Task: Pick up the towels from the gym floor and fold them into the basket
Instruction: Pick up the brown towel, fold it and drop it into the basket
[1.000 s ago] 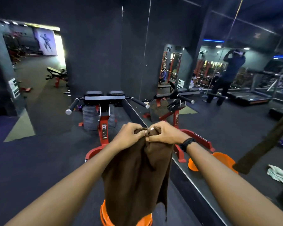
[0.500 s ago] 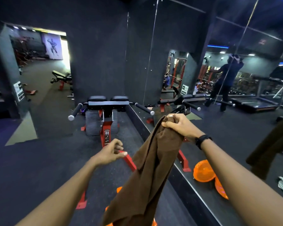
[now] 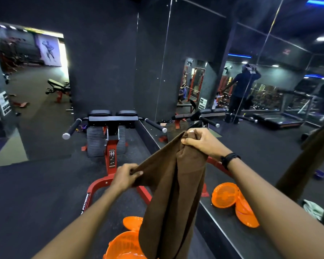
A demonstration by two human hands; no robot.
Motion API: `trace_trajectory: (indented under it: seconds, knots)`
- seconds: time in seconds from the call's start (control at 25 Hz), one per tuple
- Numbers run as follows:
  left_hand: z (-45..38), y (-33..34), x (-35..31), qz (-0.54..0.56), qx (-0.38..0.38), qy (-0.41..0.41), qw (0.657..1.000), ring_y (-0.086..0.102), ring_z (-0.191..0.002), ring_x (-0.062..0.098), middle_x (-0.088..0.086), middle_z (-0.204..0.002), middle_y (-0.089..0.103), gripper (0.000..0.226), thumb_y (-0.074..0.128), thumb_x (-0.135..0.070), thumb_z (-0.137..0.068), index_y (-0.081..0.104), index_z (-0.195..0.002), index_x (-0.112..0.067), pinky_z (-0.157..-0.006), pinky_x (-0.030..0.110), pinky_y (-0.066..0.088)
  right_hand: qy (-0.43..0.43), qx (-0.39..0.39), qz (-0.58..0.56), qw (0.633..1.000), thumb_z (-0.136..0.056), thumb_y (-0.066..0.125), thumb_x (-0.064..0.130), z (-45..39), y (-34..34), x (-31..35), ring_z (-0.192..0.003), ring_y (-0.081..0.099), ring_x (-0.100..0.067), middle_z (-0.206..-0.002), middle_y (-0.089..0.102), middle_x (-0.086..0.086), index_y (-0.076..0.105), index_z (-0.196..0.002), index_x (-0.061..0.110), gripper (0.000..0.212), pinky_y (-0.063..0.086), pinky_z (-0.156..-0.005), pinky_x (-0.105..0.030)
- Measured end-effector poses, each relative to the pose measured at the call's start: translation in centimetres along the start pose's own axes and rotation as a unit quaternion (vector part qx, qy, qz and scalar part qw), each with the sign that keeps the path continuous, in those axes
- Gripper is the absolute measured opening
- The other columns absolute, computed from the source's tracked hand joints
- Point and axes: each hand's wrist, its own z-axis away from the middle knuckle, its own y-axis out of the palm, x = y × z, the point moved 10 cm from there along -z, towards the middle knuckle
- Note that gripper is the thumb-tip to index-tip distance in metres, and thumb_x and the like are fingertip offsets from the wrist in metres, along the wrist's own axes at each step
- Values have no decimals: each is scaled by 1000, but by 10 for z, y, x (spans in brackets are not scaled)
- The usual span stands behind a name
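The right hand (image 3: 200,142) grips the top of a long brown cloth towel (image 3: 173,193) and holds it up high in a bunch. The left hand (image 3: 126,175) is lower and pinches one edge of the towel, pulling it out to the side. The towel hangs down over a bright orange plastic basket (image 3: 124,243) on the dark gym floor (image 3: 36,193). The towel hides much of the basket, and the bottom of the picture cuts both off. A red and black metal exercise machine (image 3: 111,139) stands behind the hands. A wall mirror (image 3: 260,128) on the right shows the towel and the basket again. A pale crumpled cloth (image 3: 313,210) in the mirror is hard to make out.
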Motion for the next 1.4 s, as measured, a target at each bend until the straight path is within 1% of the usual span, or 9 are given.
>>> trace_trajectory:
  seconds: [0.12,0.28,0.48,0.6,1.0,1.12,1.2,1.28,1.4]
  knots:
    - [3,-1,17,105,15,-61,992,45,-53,6,-7,-55,51,25,65,-16,-89,60,-65,-16,-48,14,33,41,-131,64,988,-81,73,25,4,-36,-29,-79,56,-12,-84,63,-1,59,-83,14,18,46,-75,-34]
    - [5,23,-32,367,56,-105,922,48,-50,10,4,-60,57,13,64,-11,-90,59,-78,-8,-51,22,38,200,-169,37,964,-78,78,29,18,-28,-65,-111,47,-18,-116,47,-2,33,-118,5,65,42,-100,-40]
    - [3,38,-72,526,32,-168,833,44,-38,1,-5,-50,54,15,60,-14,-93,62,-79,-9,-41,12,42,211,-125,-65,967,-74,80,12,11,20,-81,-98,62,-25,-101,60,-8,44,-102,6,46,52,-92,-43]
    - [3,42,-73,538,18,-196,820,56,-45,2,-2,-60,64,10,57,-9,-94,63,-85,-10,-49,14,50,173,-83,-53,980,-64,84,16,4,41,-77,-78,64,-23,-81,69,-10,61,-73,17,25,54,-82,-51]
    - [6,32,-71,440,-53,-119,889,67,-78,8,1,-87,71,17,58,-9,-93,71,-102,-3,-66,14,52,94,-31,-32,995,-76,78,9,9,75,-28,-72,70,-18,-74,73,-9,76,-79,11,4,59,-77,-42]
    - [9,19,-82,311,-45,-11,949,65,-81,-3,-10,-85,73,15,68,-18,-87,75,-100,-13,-77,20,54,161,-25,-176,971,-78,73,-4,14,82,-35,-72,68,-25,-80,68,-19,65,-79,5,12,60,-74,-45]
    - [11,13,-88,193,-22,42,980,58,-68,-10,-14,-70,70,13,79,-23,-76,76,-88,-19,-66,13,47,181,-10,-226,957,-82,68,-6,15,89,-36,-67,66,-21,-86,67,-19,57,-84,5,16,60,-70,-39]
    - [10,8,-86,87,-24,54,994,49,-57,-6,-6,-59,64,14,83,-25,-70,74,-78,-17,-53,19,37,194,38,-253,947,-89,60,-6,18,99,-36,-62,65,-18,-84,65,-19,52,-89,6,14,59,-68,-34]
    - [9,3,-76,51,-30,51,997,55,-68,5,5,-72,70,10,78,-19,-75,76,-85,-15,-64,31,44,168,90,-226,955,-92,57,0,18,96,-35,-62,68,-18,-79,67,-17,53,-88,6,9,60,-62,-30]
